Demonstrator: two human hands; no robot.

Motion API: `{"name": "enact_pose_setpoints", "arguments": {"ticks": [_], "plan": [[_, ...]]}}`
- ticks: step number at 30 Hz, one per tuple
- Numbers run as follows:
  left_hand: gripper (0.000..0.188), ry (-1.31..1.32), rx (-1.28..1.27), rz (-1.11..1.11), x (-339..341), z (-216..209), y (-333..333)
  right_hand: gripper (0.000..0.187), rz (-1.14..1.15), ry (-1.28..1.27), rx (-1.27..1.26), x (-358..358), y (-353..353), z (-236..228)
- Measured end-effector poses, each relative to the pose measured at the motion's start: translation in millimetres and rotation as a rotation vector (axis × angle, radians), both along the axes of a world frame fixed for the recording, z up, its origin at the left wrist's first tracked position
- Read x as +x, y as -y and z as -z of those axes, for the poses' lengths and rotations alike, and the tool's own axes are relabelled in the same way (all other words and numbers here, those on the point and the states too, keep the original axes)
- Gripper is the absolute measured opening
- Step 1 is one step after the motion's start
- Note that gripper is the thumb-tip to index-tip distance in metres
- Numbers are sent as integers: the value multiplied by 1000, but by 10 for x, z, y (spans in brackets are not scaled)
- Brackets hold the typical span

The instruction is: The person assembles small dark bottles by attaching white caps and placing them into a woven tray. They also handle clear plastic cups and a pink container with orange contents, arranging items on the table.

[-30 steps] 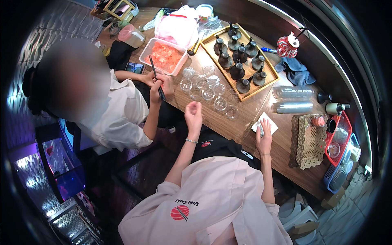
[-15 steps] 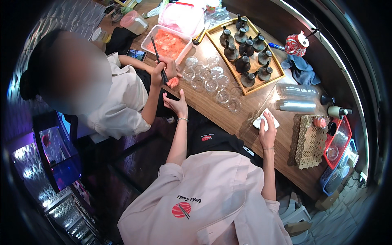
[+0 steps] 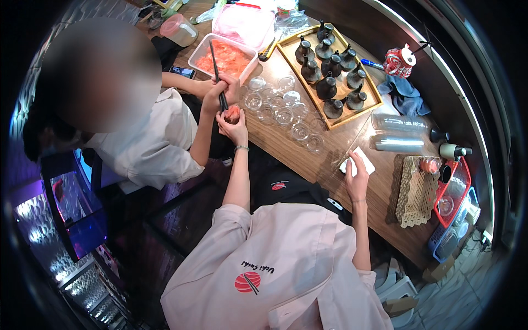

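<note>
Near the table's front edge, my left hand (image 3: 235,132) is closed around a small clear cup (image 3: 232,115) with pink-orange slices in it. Right beside it, a co-worker's hand (image 3: 221,93) holds black tongs or chopsticks (image 3: 215,63); which of the two I cannot tell. Beyond them, a white tub (image 3: 250,65) contains pink-orange slices (image 3: 224,58). My right hand (image 3: 357,179) lies with its fingers stretched out at a folded white cloth (image 3: 365,161) on the wooden table. Several clear glass cups (image 3: 284,116) stand in rows between my hands.
Behind the cups, a wooden tray (image 3: 352,114) bears several small dark bottles (image 3: 326,87). To the right lie stacked clear lids or cups (image 3: 399,143), a woven basket (image 3: 413,192) and a red basket (image 3: 444,206). A blue cloth (image 3: 404,94) and a phone (image 3: 182,72) also lie there.
My left hand has moved up to the co-worker's hands and closed on the cup with slices. My right hand has shifted slightly toward me on the cloth. The co-worker leans further forward.
</note>
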State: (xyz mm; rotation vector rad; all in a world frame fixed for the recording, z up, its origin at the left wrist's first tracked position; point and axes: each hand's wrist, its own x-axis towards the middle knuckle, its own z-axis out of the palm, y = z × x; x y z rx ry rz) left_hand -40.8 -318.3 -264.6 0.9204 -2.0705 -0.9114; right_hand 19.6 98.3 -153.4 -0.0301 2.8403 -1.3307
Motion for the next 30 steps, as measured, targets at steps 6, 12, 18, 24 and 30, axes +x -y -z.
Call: {"name": "enact_pose_setpoints", "arguments": {"ticks": [6,12,18,24,30], "plan": [[88,47,-90,62,399,-261,-315,25,-45,-11,-37,-88,175,-213],[83,-59,17,141,653,-203,-396,22,-120,18,-95,-186,428,-303],[82,-92,66,102,675,-110,-445,21,-182,33,-78,-203,463,-303],[81,-116,120,221,1025,-445,-717,23,-169,172,-137,-202,455,-399],[80,-115,281,427,1086,-1077,-1030,32,-178,437,-554,-240,615,-421]]}}
